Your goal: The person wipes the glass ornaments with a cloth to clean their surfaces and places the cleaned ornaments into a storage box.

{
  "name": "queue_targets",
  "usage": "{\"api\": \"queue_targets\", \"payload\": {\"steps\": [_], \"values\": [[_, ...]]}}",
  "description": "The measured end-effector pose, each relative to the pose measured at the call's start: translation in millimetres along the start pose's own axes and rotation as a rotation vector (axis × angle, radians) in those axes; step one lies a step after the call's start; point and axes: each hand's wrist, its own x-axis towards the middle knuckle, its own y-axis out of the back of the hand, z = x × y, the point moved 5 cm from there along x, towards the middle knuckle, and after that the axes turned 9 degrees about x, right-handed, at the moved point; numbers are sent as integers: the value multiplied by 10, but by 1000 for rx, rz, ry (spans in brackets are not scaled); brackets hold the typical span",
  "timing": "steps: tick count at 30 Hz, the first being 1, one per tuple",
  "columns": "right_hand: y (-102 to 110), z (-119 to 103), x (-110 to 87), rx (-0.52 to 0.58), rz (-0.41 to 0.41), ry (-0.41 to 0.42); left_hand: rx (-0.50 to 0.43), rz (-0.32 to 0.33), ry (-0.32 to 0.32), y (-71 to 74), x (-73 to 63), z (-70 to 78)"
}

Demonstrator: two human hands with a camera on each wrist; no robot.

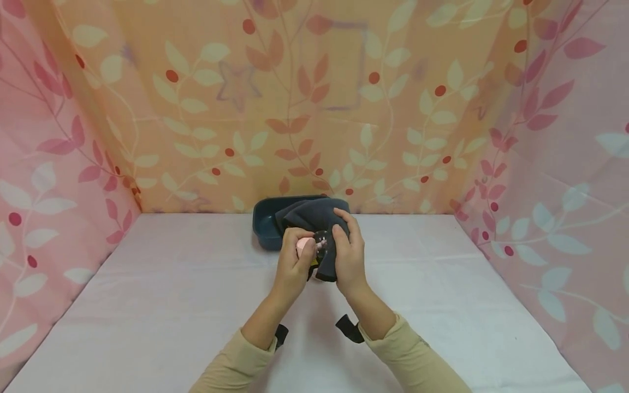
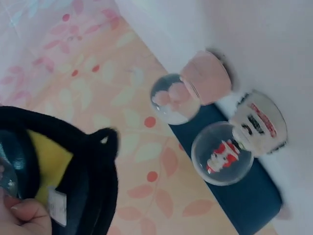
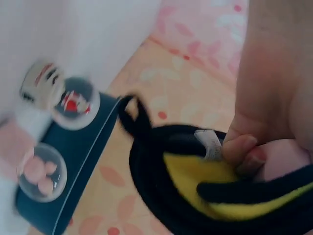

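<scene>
In the head view my left hand (image 1: 294, 262) pinches the pink base (image 1: 305, 246) of a snow globe, thumb on the base. The clear ball (image 1: 321, 240) points to the right, at the mouth of a dark grey oven mitt (image 1: 314, 214). My right hand (image 1: 350, 254) grips the mitt from its right side. The mitt has a yellow lining (image 3: 188, 176), black edging, a white tag (image 3: 209, 143) and a hanging loop (image 3: 133, 115). How far the ball reaches inside cannot be told.
A dark blue tub (image 1: 267, 240) stands at the back of the white table (image 1: 196, 284), by the patterned curtain. In the left wrist view, another pink-based snow globe (image 2: 208, 78) and a white-based snow globe (image 2: 259, 125) stand in front of the tub.
</scene>
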Motion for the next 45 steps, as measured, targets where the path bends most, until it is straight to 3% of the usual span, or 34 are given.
{"api": "queue_targets", "payload": {"steps": [3,6,10,13,17,20,23,26,31,34,37,41,45], "values": [[18,33,3,128,45,-122,31,8,-50,9,-1,22],[33,44,1,194,47,-204,-23,4,-11,13,-2,17],[89,74,4,238,50,-263,-180,5,226,35,1,-40],[167,70,-4,203,82,-218,-255,3,424,47,-12,-91],[237,3,-27,44,52,-8,-388,-17,588,17,-39,-144],[212,-74,-69,-181,-47,269,-509,-32,675,-25,-66,-169],[149,-133,-136,-382,-131,572,-563,-57,744,-64,-90,-174],[105,-154,-187,-481,-172,783,-569,-75,796,-94,-107,-159],[1,-147,-244,-592,-286,994,-506,-93,847,-113,-136,-142],[-59,-106,-258,-694,-356,1072,-492,-133,845,-134,-150,-139],[-71,-58,-241,-742,-367,1098,-499,-169,828,-156,-154,-133],[-44,-31,-189,-671,-316,1040,-491,-196,788,-168,-152,-124],[20,-1,-130,-516,-231,855,-421,-217,709,-155,-137,-120]]}}
